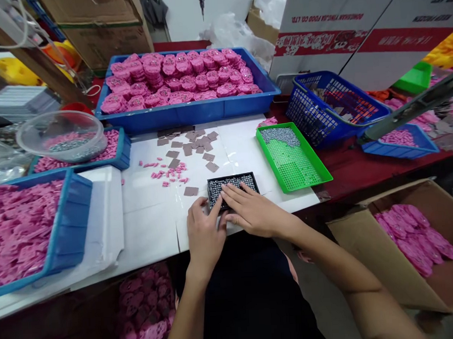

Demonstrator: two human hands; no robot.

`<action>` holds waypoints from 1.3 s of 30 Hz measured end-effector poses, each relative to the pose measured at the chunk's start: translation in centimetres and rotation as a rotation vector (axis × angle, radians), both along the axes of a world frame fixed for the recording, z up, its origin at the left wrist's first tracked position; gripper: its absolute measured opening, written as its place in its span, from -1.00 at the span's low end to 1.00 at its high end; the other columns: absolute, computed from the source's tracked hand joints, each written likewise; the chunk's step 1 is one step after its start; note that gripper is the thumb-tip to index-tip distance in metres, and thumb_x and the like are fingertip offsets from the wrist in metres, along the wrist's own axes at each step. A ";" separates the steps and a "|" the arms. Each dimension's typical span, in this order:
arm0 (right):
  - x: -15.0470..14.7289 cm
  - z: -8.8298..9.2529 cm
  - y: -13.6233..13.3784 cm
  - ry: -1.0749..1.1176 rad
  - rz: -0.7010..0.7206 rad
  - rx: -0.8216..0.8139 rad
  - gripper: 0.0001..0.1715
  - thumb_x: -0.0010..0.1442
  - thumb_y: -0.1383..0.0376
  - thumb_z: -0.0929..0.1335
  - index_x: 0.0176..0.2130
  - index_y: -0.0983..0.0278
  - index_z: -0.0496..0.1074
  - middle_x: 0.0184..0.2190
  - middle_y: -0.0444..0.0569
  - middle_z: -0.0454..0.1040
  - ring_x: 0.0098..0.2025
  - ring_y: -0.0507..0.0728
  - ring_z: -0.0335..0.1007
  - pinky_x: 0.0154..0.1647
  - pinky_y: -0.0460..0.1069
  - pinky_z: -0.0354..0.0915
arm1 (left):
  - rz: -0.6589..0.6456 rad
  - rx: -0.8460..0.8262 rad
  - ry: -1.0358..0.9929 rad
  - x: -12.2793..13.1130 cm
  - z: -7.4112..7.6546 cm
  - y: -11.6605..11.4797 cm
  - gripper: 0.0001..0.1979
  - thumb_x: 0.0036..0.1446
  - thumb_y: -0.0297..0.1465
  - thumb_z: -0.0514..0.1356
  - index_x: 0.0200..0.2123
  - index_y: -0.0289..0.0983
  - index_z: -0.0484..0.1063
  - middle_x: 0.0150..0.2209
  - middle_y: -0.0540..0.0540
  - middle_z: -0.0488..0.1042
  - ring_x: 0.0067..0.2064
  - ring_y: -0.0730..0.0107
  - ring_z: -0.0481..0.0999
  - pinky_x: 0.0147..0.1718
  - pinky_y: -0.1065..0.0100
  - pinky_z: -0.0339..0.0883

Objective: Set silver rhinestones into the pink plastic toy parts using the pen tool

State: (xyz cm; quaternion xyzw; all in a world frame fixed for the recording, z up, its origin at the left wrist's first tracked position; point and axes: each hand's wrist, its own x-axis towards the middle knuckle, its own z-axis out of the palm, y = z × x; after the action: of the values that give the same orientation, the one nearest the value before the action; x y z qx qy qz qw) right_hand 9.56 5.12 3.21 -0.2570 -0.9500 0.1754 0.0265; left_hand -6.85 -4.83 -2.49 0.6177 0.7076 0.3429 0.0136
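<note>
A small shallow black tray [255, 180], filled with tiny shiny metal pieces [227, 180], lies near the front edge of the white worktop [149, 214]. My left hand [206, 230] grips its front left corner, with one finger reaching over the rim. Across the metal pieces my right hand [253, 211] lies flat, its fingers stretched out and its palm over the tray's front edge. To the right stands a green perforated tray [284, 187] with loose grey metal pieces [280, 136] at its far end. Small pink pegs [169, 173] and flat brown-grey squares [190, 191] are scattered beyond my left hand.
A long blue tray [185, 116] of stacked pink pieces spans the back. Blue bins [71, 218] and a clear bowl [60, 117] stand left. At right are a blue basket [337, 113], a slanting metal bar [413, 106] and an open carton [398, 261] below.
</note>
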 end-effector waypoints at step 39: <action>-2.0 0.8 1.8 0.079 0.100 -0.017 -0.30 0.49 0.02 0.15 0.36 0.41 0.31 0.41 0.21 0.27 0.49 0.25 0.15 0.51 0.24 0.16 | 0.047 0.045 -0.110 0.5 -0.6 0.6 -0.26 0.34 -0.18 0.24 0.45 -0.30 0.06 0.29 -0.39 0.42 0.26 -0.10 0.48 0.24 -0.04 0.34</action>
State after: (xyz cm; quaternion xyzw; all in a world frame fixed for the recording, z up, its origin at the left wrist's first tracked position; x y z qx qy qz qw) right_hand 7.55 6.94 4.01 -0.2022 -0.9584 0.1946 0.0528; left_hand -6.33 -4.24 -3.07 0.5813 0.7121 0.3924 0.0307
